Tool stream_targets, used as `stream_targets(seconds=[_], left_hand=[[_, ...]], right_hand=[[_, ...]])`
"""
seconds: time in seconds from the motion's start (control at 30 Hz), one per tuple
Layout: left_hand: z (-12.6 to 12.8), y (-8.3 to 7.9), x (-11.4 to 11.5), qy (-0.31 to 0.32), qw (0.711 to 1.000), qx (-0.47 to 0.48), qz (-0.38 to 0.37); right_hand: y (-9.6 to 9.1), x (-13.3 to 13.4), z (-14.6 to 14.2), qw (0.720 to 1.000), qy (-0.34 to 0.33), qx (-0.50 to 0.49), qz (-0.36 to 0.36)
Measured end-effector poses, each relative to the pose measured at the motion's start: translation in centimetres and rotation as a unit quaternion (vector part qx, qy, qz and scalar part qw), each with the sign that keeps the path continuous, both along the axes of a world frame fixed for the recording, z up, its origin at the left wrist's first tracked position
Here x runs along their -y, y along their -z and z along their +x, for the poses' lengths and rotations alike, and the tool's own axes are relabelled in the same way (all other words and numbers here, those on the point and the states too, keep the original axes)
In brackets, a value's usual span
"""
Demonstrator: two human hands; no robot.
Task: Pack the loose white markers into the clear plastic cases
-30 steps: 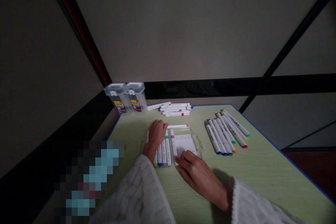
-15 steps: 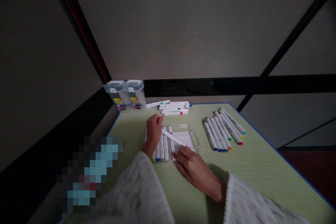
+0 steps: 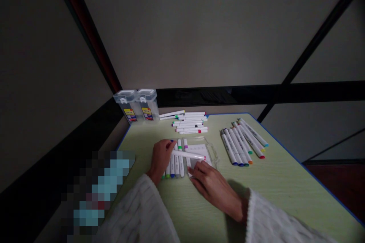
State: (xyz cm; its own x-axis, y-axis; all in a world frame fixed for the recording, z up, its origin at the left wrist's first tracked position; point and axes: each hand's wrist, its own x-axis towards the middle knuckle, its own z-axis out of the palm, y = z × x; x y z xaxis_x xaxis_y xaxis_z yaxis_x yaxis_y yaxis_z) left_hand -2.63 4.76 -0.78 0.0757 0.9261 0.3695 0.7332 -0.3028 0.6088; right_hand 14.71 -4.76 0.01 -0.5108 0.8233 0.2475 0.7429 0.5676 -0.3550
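My left hand (image 3: 162, 158) pinches the left end of a white marker (image 3: 188, 155) with a pink-red tip. The marker lies nearly level above a clear plastic case (image 3: 201, 139). Inside the case, several white markers (image 3: 176, 164) stand side by side, their tops partly hidden by my left hand. One marker with a purple band (image 3: 186, 145) sits apart from that row, beside a white paper insert (image 3: 196, 148). My right hand (image 3: 212, 186) is closed at the front edge of the case, fingers curled over it, just below the marker's pink-red end.
Several white markers (image 3: 189, 124) lie stacked at the back. Others are fanned out (image 3: 242, 144) on the right of the pale green table (image 3: 273, 197). Two clear lidded boxes (image 3: 146, 106) stand at the back left. A pixelated object (image 3: 105, 186) lies at left.
My left hand has come down and toward me, now at the marker's left end. The marker has turned from slanted to nearly level. My right hand has hardly moved.
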Motion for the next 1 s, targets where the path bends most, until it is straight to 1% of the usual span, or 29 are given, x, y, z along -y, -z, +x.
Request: stream_targets(seconds=[0.1,0.23,0.43,0.53,0.63,0.73,0.83,0.93,1.0], left_hand=[[0.1,0.1,0.3,0.005,1.000,-0.004,-0.015],[0.1,0.2,0.5,-0.007,1.000,0.002,-0.028],[-0.3,0.2,0.6,-0.028,0.998,0.042,-0.040],[-0.3,-0.2,0.8,-0.038,0.997,0.065,-0.036],[-0.1,-0.6,1.1,-0.047,0.993,0.107,-0.034],[0.1,-0.8,1.3,-0.046,0.984,0.168,-0.042],[0.3,-1.0,1.4,-0.042,0.978,0.198,-0.042],[0.5,-1.0,1.6,-0.034,0.978,0.204,-0.032],[0.7,-0.8,1.6,-0.026,0.977,0.211,-0.031]], right_hand=[[0.0,0.0,0.0,1.000,0.002,0.002,-0.006],[-0.1,0.0,0.0,1.000,0.002,-0.003,-0.010],[0.1,0.1,0.1,1.000,0.011,-0.015,0.016],[0.3,0.0,0.5,0.993,0.043,-0.092,0.063],[0.3,-0.2,1.1,0.971,0.104,-0.169,0.131],[0.2,-0.6,1.5,0.962,0.143,-0.174,0.151],[0.1,-0.9,1.6,0.969,0.136,-0.171,0.114],[0.2,-1.1,1.5,0.971,0.120,-0.202,0.042],[0.2,-1.2,1.4,0.965,0.118,-0.233,-0.004]])
